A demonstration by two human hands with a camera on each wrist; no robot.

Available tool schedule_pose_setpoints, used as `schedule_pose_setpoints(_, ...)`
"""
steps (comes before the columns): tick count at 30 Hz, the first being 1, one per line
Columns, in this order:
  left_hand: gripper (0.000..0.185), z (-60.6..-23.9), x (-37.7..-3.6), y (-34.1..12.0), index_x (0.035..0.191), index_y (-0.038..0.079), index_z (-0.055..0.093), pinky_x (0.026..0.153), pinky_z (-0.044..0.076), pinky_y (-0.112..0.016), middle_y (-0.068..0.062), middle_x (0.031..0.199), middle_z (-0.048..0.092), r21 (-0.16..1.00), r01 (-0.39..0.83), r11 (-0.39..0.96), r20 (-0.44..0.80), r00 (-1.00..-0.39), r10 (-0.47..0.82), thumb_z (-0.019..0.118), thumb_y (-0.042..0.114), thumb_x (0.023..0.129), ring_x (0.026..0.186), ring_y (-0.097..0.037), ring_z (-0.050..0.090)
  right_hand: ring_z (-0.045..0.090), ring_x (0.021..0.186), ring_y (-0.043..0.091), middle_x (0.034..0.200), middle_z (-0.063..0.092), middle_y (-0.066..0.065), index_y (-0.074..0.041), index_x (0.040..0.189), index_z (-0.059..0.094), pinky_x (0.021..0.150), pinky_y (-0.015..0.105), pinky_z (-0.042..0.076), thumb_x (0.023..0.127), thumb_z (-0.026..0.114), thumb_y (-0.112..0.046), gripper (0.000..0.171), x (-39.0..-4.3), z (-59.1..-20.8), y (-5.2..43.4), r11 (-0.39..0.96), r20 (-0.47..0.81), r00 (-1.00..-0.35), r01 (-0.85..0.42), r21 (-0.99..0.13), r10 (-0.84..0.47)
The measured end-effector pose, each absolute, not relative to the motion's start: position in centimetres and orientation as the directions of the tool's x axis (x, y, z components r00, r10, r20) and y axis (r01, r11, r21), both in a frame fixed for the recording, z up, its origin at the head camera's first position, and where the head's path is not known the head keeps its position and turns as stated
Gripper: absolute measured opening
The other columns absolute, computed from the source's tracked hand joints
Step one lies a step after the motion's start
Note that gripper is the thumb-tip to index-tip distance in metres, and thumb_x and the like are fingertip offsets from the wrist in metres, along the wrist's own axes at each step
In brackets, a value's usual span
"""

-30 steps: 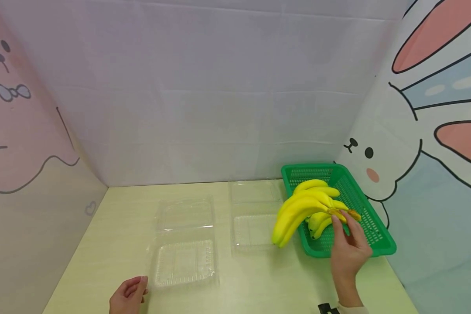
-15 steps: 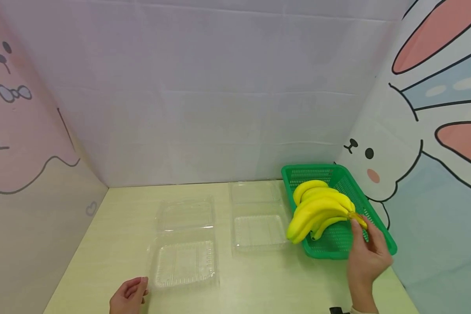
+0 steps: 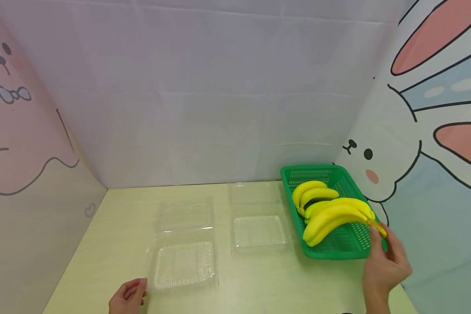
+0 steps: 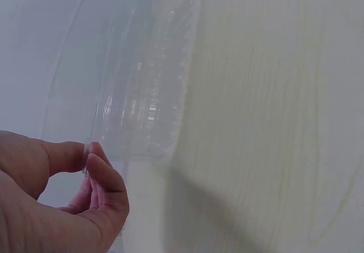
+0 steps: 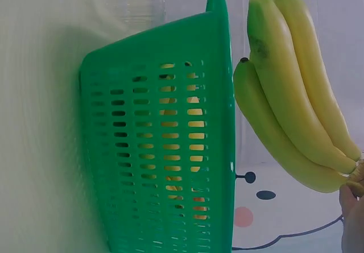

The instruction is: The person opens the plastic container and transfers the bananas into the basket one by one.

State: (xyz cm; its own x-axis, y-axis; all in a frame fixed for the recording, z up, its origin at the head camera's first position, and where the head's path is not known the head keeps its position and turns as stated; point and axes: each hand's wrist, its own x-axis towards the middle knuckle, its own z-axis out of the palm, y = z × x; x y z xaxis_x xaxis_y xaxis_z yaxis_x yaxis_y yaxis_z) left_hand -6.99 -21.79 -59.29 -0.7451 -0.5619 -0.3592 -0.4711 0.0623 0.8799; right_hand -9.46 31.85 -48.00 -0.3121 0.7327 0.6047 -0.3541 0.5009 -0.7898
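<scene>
My right hand (image 3: 386,266) pinches a bunch of bananas (image 3: 333,218) by its stem, at the right side of the green plastic basket (image 3: 333,255). In the right wrist view, this bunch (image 5: 296,94) hangs over the basket's rim, its tips pointing away from my fingers. More bananas (image 3: 318,194) lie inside the basket, partly hidden by the held bunch. At the lower left, my left hand (image 3: 127,296) is beside an opened clear plastic clamshell container (image 3: 184,264). The left wrist view shows thumb and fingers pinching the container's edge (image 4: 142,111).
A second opened clear clamshell (image 3: 259,231) lies between the first one and the basket. White cloth walls enclose the pale wooden table (image 3: 259,283) at the back and sides. The basket stands close to the back and right walls (image 3: 428,226).
My right hand has carried the banana bunch rightward and toward me, from over the basket's left rim to over its front part. The left hand has stayed at the container.
</scene>
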Motion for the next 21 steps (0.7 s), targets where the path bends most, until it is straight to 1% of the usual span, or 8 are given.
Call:
schedule_pose_setpoints(3, 0.032, -59.2, -7.0, -21.8, 0.111, -0.013, 0.061, 0.05, 0.05, -0.027, -0.002, 0.07, 0.069, 0.882, -0.467, 0.06, -0.356, -0.746, -0.562, 0.071, 0.015, 0.097, 0.058, -0.014, 0.062, 0.071, 0.103, 0.017, 0.112, 0.075, 0.014, 0.01, 0.114, 0.073, 0.088, 0.018, 0.055, 0.089, 0.077, 0.003, 0.026, -9.3, -48.1, 32.4, 0.509, 0.604, -0.3, -0.34, -0.791, 0.738)
schedule_pose_setpoints(8, 0.031, -59.3, -7.0, -21.7, 0.111, -0.012, 0.061, 0.05, 0.05, -0.026, -0.002, 0.07, 0.069, 0.881, -0.47, 0.06, -0.357, -0.742, -0.568, 0.071, 0.014, 0.097, 0.058, -0.013, 0.062, 0.07, 0.101, 0.015, 0.109, 0.076, 0.008, 0.007, 0.113, 0.075, 0.085, 0.016, 0.055, 0.087, 0.078, 0.004, 0.026, -9.1, -48.2, 33.0, 0.466, 0.55, -0.287, -0.313, -0.827, 0.784)
schedule_pose_setpoints(11, 0.032, -59.4, -7.1, -21.7, 0.112, -0.012, 0.06, 0.05, 0.049, -0.026, -0.001, 0.071, 0.069, 0.878, -0.475, 0.06, -0.362, -0.74, -0.567, 0.07, 0.014, 0.097, 0.059, -0.013, 0.062, 0.069, 0.101, 0.014, 0.109, 0.076, 0.006, 0.007, 0.112, 0.075, 0.085, 0.015, 0.055, 0.087, 0.078, 0.005, 0.026, -8.9, -48.4, 33.4, 0.454, 0.531, -0.29, -0.295, -0.841, 0.796)
schedule_pose_setpoints(14, 0.031, -59.4, -7.2, -21.7, 0.113, -0.011, 0.06, 0.051, 0.05, -0.026, -0.001, 0.071, 0.068, 0.873, -0.484, 0.062, -0.367, -0.735, -0.57, 0.07, 0.014, 0.098, 0.06, -0.014, 0.063, 0.069, 0.1, 0.014, 0.108, 0.076, 0.007, 0.01, 0.111, 0.074, 0.084, 0.015, 0.055, 0.086, 0.078, 0.007, 0.026, -8.7, -48.8, 33.7, 0.459, 0.541, -0.286, -0.306, -0.834, 0.791)
schedule_pose_setpoints(17, 0.032, -59.5, -7.3, -21.7, 0.113, -0.011, 0.06, 0.051, 0.049, -0.026, -0.001, 0.071, 0.068, 0.871, -0.487, 0.063, -0.369, -0.734, -0.571, 0.07, 0.014, 0.098, 0.06, -0.015, 0.063, 0.069, 0.098, 0.012, 0.106, 0.076, 0.002, 0.011, 0.111, 0.074, 0.084, 0.014, 0.054, 0.086, 0.078, 0.007, 0.025, -8.6, -49.3, 34.0, 0.489, 0.573, -0.28, -0.318, -0.813, 0.771)
schedule_pose_setpoints(18, 0.032, -59.5, -7.3, -21.7, 0.113, -0.012, 0.06, 0.051, 0.049, -0.027, -0.001, 0.071, 0.068, 0.871, -0.488, 0.064, -0.369, -0.734, -0.57, 0.07, 0.014, 0.098, 0.06, -0.015, 0.062, 0.069, 0.097, 0.012, 0.105, 0.076, 0.003, 0.012, 0.11, 0.073, 0.084, 0.015, 0.055, 0.086, 0.078, 0.008, 0.025, -8.6, -49.5, 34.0, 0.479, 0.573, -0.276, -0.34, -0.809, 0.772)
schedule_pose_setpoints(20, 0.032, -59.6, -7.2, -21.8, 0.113, -0.012, 0.06, 0.05, 0.049, -0.027, 0.0, 0.07, 0.068, 0.871, -0.487, 0.065, -0.369, -0.735, -0.568, 0.07, 0.015, 0.098, 0.06, -0.015, 0.062, 0.069, 0.098, 0.011, 0.105, 0.076, 0.001, 0.013, 0.11, 0.073, 0.084, 0.015, 0.054, 0.086, 0.078, 0.008, 0.026, -8.6, -49.7, 34.1, 0.499, 0.591, -0.276, -0.339, -0.798, 0.758)
schedule_pose_setpoints(21, 0.032, -59.6, -7.2, -21.8, 0.113, -0.012, 0.06, 0.05, 0.049, -0.027, -0.001, 0.07, 0.068, 0.872, -0.486, 0.062, -0.369, -0.735, -0.568, 0.07, 0.015, 0.098, 0.059, -0.015, 0.062, 0.069, 0.098, 0.011, 0.105, 0.076, 0.002, 0.012, 0.11, 0.073, 0.084, 0.015, 0.054, 0.086, 0.079, 0.007, 0.026, -8.6, -49.8, 34.2, 0.502, 0.593, -0.277, -0.336, -0.797, 0.756)
